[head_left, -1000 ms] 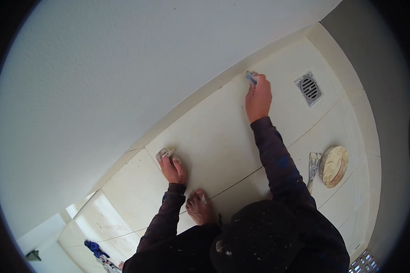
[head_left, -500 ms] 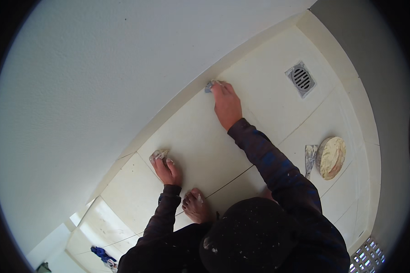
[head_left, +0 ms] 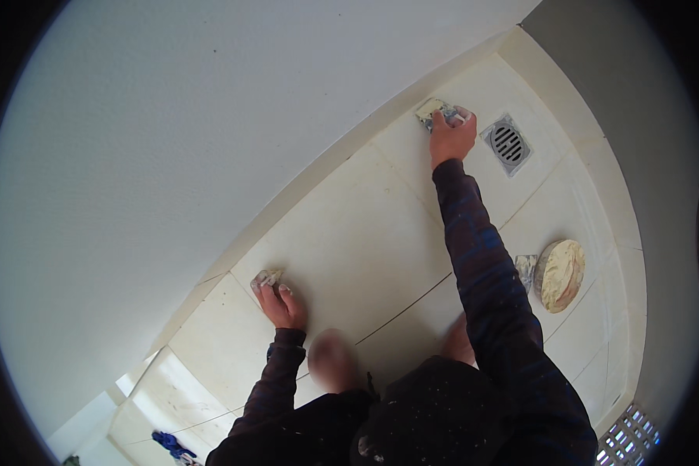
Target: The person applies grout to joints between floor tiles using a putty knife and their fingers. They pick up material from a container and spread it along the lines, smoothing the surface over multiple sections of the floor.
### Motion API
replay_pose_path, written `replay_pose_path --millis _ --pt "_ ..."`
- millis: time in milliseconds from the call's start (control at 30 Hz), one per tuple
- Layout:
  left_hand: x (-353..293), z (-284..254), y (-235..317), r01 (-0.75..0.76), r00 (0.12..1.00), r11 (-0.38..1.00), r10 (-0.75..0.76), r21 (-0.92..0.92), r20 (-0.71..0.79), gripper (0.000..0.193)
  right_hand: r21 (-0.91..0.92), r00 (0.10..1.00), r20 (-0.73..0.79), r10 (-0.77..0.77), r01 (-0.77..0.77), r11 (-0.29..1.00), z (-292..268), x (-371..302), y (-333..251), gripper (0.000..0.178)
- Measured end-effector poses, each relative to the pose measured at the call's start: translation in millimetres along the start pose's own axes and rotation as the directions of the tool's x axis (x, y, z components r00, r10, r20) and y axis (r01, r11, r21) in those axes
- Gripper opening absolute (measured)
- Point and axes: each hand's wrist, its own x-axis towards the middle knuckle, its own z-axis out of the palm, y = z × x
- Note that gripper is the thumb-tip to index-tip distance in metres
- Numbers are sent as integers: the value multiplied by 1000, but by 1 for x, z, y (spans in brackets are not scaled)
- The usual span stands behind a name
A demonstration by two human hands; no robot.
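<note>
Stretched far forward, my right hand [head_left: 453, 140] is closed on a flat scraper [head_left: 435, 111] smeared with cream paste. It is at the floor close to the foot of the wall, left of the round drain grate [head_left: 509, 144]. My left hand [head_left: 282, 306] is lower and to the left, near the wall base, with its fingers closed on a small whitish, paste-smeared piece [head_left: 267, 279] whose kind I cannot make out. Cream tiles [head_left: 342, 233] lie between the two hands.
On the right a round container of cream paste [head_left: 561, 276] stands beside a paste-smeared putty knife [head_left: 526, 269], partly hidden by my right arm. A white wall [head_left: 171, 140] borders the floor. Dark blue cloth [head_left: 171, 444] lies at lower left; a lattice panel [head_left: 627, 439] is at lower right.
My right hand has moved forward and right along the wall base with the scraper, toward the drain. More of the scraper's pasted face shows. My left hand has barely shifted.
</note>
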Motion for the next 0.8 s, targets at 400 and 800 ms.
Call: replay_pose_path --millis 400,800 --pt "-5 -5 -4 91 994 996 -92 9 61 26 89 994 -10 106 -104 991 22 -83 -15 40" --pt "4 -4 9 1 1000 999 0 42 -21 22 302 791 596 137 -379 875 -16 -210 -23 38"
